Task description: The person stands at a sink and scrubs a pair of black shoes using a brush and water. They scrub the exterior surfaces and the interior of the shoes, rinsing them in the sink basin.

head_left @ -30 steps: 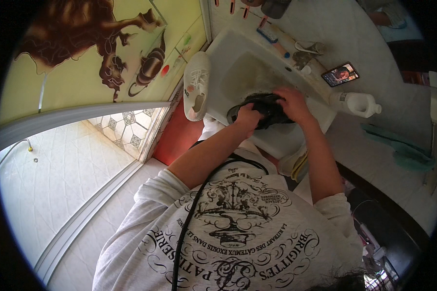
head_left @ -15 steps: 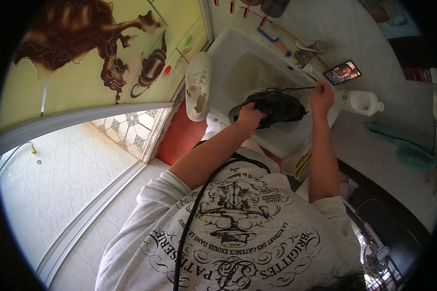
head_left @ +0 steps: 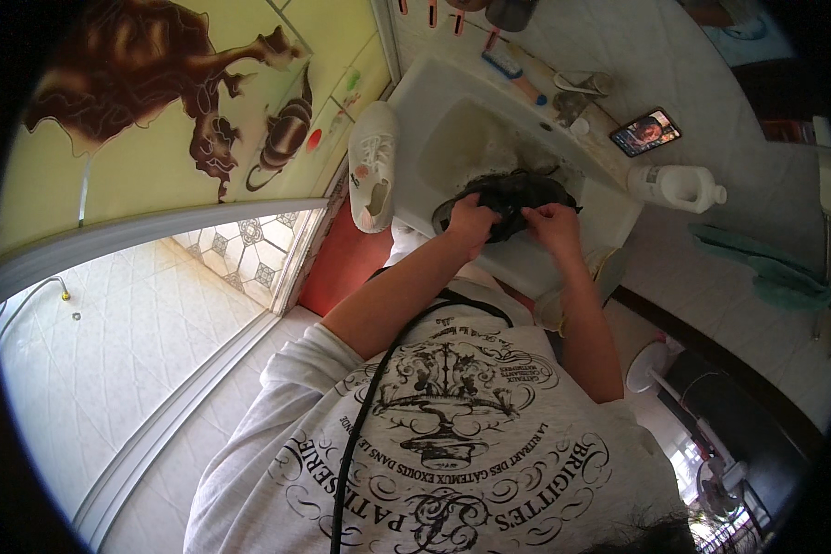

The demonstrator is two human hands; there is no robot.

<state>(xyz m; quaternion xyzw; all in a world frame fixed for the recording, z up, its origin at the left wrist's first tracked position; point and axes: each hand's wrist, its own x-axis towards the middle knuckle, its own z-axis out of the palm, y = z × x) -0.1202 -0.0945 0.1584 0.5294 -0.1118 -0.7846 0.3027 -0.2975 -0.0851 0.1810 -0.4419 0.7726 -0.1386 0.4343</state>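
Note:
A wet black shoe lies in the white sink, over murky, shallow water. My left hand grips its left end, fingers closed round the dark material. At the shoe's near right side, my right hand has its thumb and fingers pinched together against the upper. What those fingertips pinch is too small to make out. Dark lace-like strands show at the shoe's far edge. On the left rim of the sink rests a white lace-up sneaker.
Behind the sink lie a scrub brush with a blue and orange handle and a phone with its screen lit. A white jug lies on the right, near a green cloth. A yellow-green wall panel borders the left.
My right hand has come down and left from the sink's right edge to the shoe. The black lace it was drawing out taut is no longer stretched. My left hand keeps its grip.

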